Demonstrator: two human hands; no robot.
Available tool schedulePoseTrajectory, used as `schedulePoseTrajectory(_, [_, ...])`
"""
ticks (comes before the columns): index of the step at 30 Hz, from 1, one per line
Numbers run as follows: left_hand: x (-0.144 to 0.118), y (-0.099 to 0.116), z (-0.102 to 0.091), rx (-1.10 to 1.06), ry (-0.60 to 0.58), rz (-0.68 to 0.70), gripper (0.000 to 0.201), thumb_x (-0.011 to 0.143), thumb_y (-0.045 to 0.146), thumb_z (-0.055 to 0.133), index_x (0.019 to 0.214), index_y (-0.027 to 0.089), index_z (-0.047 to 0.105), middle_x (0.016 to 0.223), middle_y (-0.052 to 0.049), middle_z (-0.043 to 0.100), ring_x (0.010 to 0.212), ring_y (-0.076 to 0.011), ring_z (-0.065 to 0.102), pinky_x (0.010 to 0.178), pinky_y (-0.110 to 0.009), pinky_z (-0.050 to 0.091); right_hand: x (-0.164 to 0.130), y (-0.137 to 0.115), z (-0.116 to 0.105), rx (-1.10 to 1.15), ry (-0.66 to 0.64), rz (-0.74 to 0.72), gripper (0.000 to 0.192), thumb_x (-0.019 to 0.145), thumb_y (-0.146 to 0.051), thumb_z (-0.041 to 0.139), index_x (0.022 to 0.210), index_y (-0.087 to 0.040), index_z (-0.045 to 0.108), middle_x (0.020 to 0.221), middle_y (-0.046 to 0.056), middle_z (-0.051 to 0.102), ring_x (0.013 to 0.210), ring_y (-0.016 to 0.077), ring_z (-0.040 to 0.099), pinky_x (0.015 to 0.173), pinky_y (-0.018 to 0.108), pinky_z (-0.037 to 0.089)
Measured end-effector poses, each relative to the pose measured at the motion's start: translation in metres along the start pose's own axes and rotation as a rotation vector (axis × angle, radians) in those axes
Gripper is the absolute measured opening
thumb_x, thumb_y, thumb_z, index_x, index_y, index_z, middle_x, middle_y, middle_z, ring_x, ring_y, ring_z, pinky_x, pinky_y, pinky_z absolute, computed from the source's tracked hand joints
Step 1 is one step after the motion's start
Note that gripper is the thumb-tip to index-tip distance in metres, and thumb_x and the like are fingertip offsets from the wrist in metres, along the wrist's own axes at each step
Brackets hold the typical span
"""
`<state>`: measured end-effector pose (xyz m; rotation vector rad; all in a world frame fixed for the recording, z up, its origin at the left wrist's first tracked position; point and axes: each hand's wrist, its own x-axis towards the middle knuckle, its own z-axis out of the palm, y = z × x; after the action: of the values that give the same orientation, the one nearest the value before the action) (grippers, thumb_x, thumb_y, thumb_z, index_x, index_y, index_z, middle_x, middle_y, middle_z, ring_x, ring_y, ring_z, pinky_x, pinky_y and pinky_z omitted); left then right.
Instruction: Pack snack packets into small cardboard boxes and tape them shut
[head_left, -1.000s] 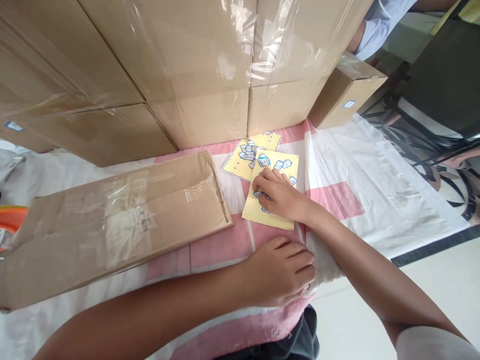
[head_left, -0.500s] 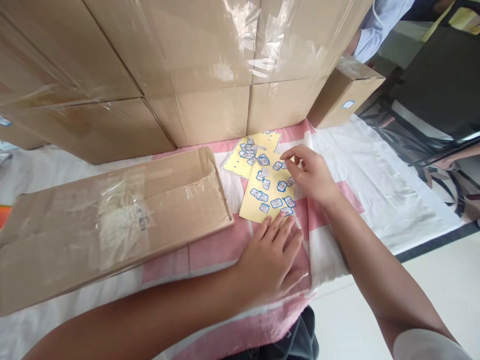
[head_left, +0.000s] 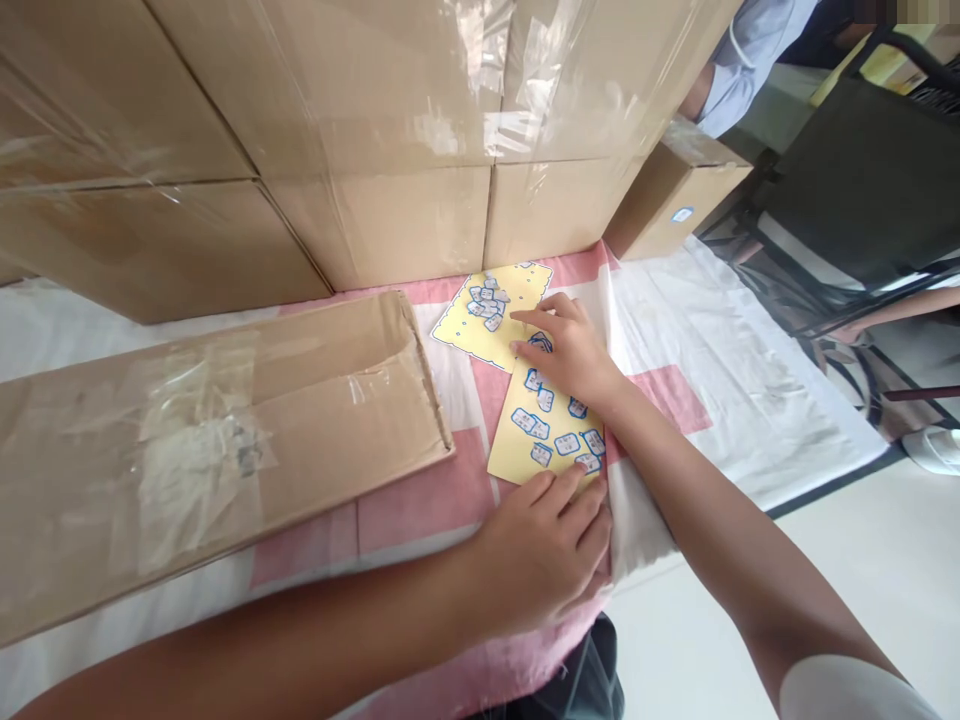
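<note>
A yellow sheet [head_left: 507, 452] with several small cut-out paper pieces scattered on it lies on the red and white cloth. Beyond it sits a second yellow sheet [head_left: 459, 325] with a drawn scalloped border and a small cluster of paper pieces [head_left: 487, 300]. My right hand [head_left: 571, 350] hovers where the two sheets meet, thumb and forefinger apart, with nothing visible between them. It hides part of both sheets. Resting at the near edge of the closer sheet, my left hand [head_left: 551, 535] has its fingers bent forward and its fingertips touching the paper.
A long, flat cardboard box [head_left: 315, 430] lies to the left. Large taped cartons [head_left: 405, 215] stand along the back, with a smaller box [head_left: 675, 190] at the right. A person's sleeve [head_left: 757, 60] shows behind it. A dark chair [head_left: 862, 160] stands at far right.
My right hand has moved left over the meeting point of the sheets. The closer sheet has slid towards me, away from the far one. My left hand's fingers have bent more.
</note>
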<state>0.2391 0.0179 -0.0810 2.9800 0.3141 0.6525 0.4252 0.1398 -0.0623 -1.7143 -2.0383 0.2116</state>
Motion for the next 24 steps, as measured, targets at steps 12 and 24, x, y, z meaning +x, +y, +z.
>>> schedulePoseTrajectory(12, [0.0, 0.0, 0.003, -0.075, 0.002, -0.015, 0.045, 0.099, 0.041, 0.055, 0.13, 0.008, 0.064, 0.146, -0.018, 0.058, 0.131, -0.0324, 0.055, 0.1, -0.042, 0.044, -0.003, -0.021, 0.013, -0.024, -0.092, -0.108, 0.039, 0.104, -0.028, 0.044, 0.134, -0.026, 0.069, 0.145, 0.009, 0.063, 0.139, 0.0421, 0.034, 0.1, 0.06, 0.034])
schedulePoseTrajectory(24, [0.001, -0.003, 0.0, -0.104, -0.009, -0.037, 0.041, 0.103, 0.039, 0.046, 0.126, 0.012, 0.066, 0.145, -0.012, 0.061, 0.13, -0.0298, 0.056, 0.101, -0.041, 0.047, -0.001, -0.028, 0.015, 0.814, 0.108, 0.106, 0.017, 0.089, -0.037, 0.067, 0.097, -0.022, 0.066, 0.099, 0.006, 0.071, 0.092, 0.0203, 0.067, 0.084, 0.038, 0.055])
